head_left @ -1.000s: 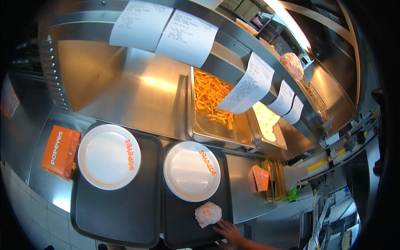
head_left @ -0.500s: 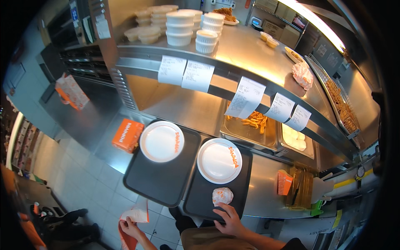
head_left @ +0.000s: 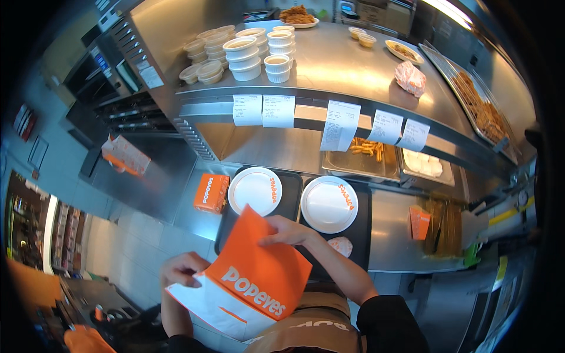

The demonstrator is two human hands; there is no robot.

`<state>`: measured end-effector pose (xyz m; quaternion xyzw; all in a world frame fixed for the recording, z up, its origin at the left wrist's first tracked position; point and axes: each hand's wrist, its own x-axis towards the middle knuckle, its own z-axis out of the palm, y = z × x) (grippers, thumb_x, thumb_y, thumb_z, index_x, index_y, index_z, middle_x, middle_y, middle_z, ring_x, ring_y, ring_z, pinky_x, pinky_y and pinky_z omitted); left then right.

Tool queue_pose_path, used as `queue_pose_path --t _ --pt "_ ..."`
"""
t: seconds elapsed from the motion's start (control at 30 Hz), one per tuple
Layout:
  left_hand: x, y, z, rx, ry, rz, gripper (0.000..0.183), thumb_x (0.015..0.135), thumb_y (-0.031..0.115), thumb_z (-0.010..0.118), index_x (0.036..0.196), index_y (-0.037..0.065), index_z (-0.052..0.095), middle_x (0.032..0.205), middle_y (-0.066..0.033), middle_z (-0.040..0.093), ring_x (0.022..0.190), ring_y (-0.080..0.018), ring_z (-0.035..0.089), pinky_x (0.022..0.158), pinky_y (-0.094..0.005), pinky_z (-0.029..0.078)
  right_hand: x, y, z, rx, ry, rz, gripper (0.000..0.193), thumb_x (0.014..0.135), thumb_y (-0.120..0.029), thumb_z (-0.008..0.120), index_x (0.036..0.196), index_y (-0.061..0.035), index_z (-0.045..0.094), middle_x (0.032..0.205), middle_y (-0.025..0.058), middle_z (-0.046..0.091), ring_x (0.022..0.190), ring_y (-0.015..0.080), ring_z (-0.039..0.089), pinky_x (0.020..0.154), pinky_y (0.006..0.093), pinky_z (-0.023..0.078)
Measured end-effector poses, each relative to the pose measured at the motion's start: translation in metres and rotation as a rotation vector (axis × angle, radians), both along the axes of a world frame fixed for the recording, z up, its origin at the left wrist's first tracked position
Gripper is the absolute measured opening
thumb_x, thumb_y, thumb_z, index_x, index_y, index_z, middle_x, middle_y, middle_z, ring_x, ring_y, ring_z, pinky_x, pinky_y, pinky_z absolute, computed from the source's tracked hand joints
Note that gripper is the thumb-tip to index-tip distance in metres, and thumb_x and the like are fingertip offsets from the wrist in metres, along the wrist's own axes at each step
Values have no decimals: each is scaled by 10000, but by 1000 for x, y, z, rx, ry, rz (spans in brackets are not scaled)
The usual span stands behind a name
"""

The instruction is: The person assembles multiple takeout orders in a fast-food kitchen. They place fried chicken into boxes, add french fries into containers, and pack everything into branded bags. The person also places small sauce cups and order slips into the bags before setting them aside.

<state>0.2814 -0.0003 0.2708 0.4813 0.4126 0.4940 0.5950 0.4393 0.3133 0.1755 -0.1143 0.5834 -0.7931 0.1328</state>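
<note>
I hold an orange and white paper bag [head_left: 247,282] in front of my body, tilted, over the near edge of the counter. My left hand [head_left: 183,269] grips its lower left side. My right hand [head_left: 289,231] pinches its upper right edge. Just beyond the bag lie two dark trays [head_left: 292,189], each with a white paper plate: one plate on the left [head_left: 254,190], one on the right [head_left: 329,204]. A small wrapped food item [head_left: 341,245] rests on the right tray near my right forearm.
An orange box [head_left: 211,192] stands left of the trays. Pans of fries [head_left: 365,150] and pale pieces [head_left: 425,165] sit under a steel shelf hung with paper tickets [head_left: 339,125]. Stacked white cups [head_left: 241,56] and plated food are on top.
The view has pulled back from the counter. My left hand has raised the bag from low at my side, and my right hand has left the wrapped item and taken the bag's edge.
</note>
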Motion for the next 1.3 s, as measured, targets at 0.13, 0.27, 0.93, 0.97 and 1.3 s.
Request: queue_pose_path --t 0.13,0.27,0.93,0.97,1.3 --pt "-55 -21 -44 -212 -335 651 459 896 416 676 1045 -11 603 1042 -145 655 913 -244 635 819 -398 524 29 -16 -24 -251 -225 -477 431 965 -201 690 1323 14 586 1238 87 662 1136 159 626 976 321 508" --pt "-66 -28 -83 75 -586 473 710 940 448 670 1416 -42 479 1349 -199 590 1221 -254 596 1043 -459 500 69 -52 -36 -238 -188 -1052 321 1016 -159 607 1277 29 606 1155 67 682 1034 133 644 897 289 521" --pt "-40 41 -144 -100 509 725 369 864 48 682 1229 -4 658 1118 -134 713 989 -257 698 889 -357 554 92 -103 45 -67 -272 -1035 217 849 -172 817 788 -4 694 752 17 674 654 55 593 576 220 448" --pt "-30 42 -110 123 575 712 365 858 41 680 1221 0 664 1112 -142 712 990 -268 699 888 -362 556 79 -102 48 36 -275 -972 233 834 -182 832 780 -7 689 739 9 666 643 49 585 564 219 440" --pt "55 110 73 895 1194 25 454 846 298 745 1235 78 670 1333 -99 622 1104 -296 666 909 -400 569 49 -92 34 -579 -84 -521 249 911 -191 763 1074 -28 668 944 31 683 787 76 649 663 255 550"
